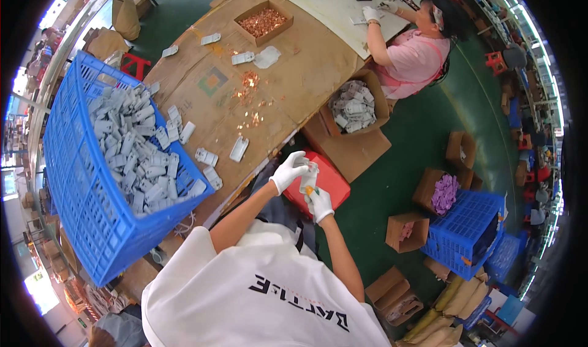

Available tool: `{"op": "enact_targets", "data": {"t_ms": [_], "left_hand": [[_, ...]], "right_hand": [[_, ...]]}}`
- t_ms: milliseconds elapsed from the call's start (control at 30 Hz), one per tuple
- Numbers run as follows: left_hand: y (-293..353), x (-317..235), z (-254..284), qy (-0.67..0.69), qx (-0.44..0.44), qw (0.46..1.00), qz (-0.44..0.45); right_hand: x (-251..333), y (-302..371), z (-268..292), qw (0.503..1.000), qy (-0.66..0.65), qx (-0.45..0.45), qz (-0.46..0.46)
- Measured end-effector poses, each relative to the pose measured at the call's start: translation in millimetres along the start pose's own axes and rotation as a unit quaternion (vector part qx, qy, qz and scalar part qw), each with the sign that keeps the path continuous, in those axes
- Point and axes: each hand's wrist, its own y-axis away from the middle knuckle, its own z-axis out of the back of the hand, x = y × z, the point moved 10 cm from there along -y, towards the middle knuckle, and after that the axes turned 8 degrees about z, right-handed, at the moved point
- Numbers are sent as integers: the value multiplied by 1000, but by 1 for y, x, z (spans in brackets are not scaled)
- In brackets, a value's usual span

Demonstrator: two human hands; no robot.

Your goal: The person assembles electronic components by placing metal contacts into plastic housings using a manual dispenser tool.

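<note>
Just over one red stool point(337, 190), a single pale plastic case point(310, 177) sits between two gloved hands. The left hand point(290, 172) is partly curled, its fingertips pinching the case's upper end; the right hand point(320, 205) is bent nearly closed at the lower end, with an orange bit point(309, 190) at its fingertips, too small to make out for certain. To do this well, I would keep the left grip firm and near the edges, leave the face uncovered, and bring the right fingers in gently, without twisting.

Counting from the left: one blue crate point(86, 182), heaped with similar cases point(144, 145) past counting; at least seven more lying apart on one brown table point(306, 71); one shallow box point(275, 34) of copper bits point(263, 21), with others strewn nearby; one deeper carton point(381, 96) full of pale cases; one co-worker point(416, 59) in pink.
</note>
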Motion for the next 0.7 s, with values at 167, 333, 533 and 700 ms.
{"op": "enact_targets", "data": {"t_ms": [167,333,533,700], "left_hand": [[-20,-45,102,-344,-339,870,-99],[-23,-71,186,-350,-476,798,-117],[-46,-101,275,-331,-553,752,-139],[-115,-204,314,-461,-524,676,-237]], "right_hand": [[40,-114,21,996,66,-55,-27],[164,-313,42,989,64,-110,72],[261,-465,44,970,145,-174,90],[289,-388,-97,736,556,-197,332]]}}
